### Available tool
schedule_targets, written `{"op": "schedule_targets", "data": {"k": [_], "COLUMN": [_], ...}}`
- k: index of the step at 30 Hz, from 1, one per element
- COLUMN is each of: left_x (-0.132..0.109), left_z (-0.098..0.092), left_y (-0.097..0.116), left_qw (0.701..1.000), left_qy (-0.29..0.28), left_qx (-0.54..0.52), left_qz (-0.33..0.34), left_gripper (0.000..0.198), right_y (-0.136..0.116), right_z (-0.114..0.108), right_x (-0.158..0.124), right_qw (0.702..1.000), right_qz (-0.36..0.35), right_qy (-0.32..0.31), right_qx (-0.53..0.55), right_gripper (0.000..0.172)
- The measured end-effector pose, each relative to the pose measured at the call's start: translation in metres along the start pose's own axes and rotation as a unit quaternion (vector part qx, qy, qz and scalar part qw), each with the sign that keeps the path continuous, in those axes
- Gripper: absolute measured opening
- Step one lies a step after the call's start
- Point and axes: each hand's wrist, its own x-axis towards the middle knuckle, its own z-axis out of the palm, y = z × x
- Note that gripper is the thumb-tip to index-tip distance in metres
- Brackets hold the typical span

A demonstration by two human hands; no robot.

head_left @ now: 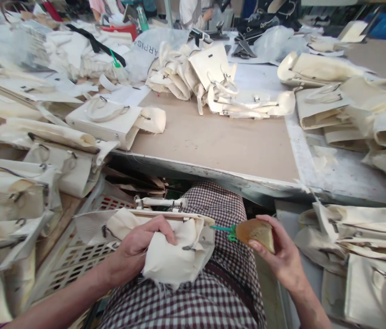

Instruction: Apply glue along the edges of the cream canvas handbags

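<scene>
On my lap lies a cream handbag (pixel 179 262), partly made up, with frayed fabric edges and small dark metal fittings. My left hand (pixel 148 235) is closed on its fabric, the thumb pressing the material from above. A yellowish-brown squeeze bottle (pixel 254 232) with a thin green nozzle sits in my right hand (pixel 278 249), fingers wrapped round it. The nozzle points left, and its tip is at the bag's upper right corner. Whether the tip touches the bag I cannot tell.
A worktable (pixel 213 141) stands in front of me, with a pile of cream bags (pixel 209 82) on it. More bags (pixel 350 105) lie to the right and left. A plastic crate (pixel 76 260) is beside my lap. People sit at the far side.
</scene>
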Motion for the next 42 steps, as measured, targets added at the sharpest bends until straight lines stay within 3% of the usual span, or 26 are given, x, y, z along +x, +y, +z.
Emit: {"op": "schedule_targets", "data": {"k": [6,9,15,21,30,38,42], "left_x": [0.0,-0.001,-0.002,-0.003,-0.003,-0.002,-0.002], "left_z": [0.001,0.0,0.001,0.001,0.001,0.003,0.003], "left_y": [-0.002,-0.005,-0.005,-0.008,-0.009,-0.003,-0.002], "left_qw": [0.999,0.999,1.0,1.0,0.999,1.0,0.999], "left_qy": [0.013,0.005,0.006,0.0,0.0,0.015,0.011], "left_qx": [0.031,0.033,0.014,0.016,0.018,0.013,0.026], "left_qz": [0.008,0.035,0.015,0.017,0.042,0.014,0.017], "left_gripper": [0.025,0.023,0.02,0.023,0.02,0.026,0.018], "right_y": [-0.008,-0.008,-0.001,-0.006,0.001,-0.002,-0.003], "right_z": [-0.015,-0.018,-0.012,-0.014,-0.014,-0.017,-0.017], "right_x": [0.009,0.01,0.009,0.006,0.005,-0.001,-0.001], "right_qw": [0.992,0.989,0.995,0.989,0.996,0.991,0.994], "right_qz": [-0.02,-0.016,-0.043,-0.011,-0.053,-0.036,-0.033], "right_qy": [-0.12,-0.144,-0.091,-0.149,-0.032,-0.102,-0.059], "right_qx": [-0.021,-0.022,-0.024,-0.02,-0.067,-0.078,-0.083], "right_gripper": [0.045,0.045,0.046,0.043,0.045,0.044,0.045]}}
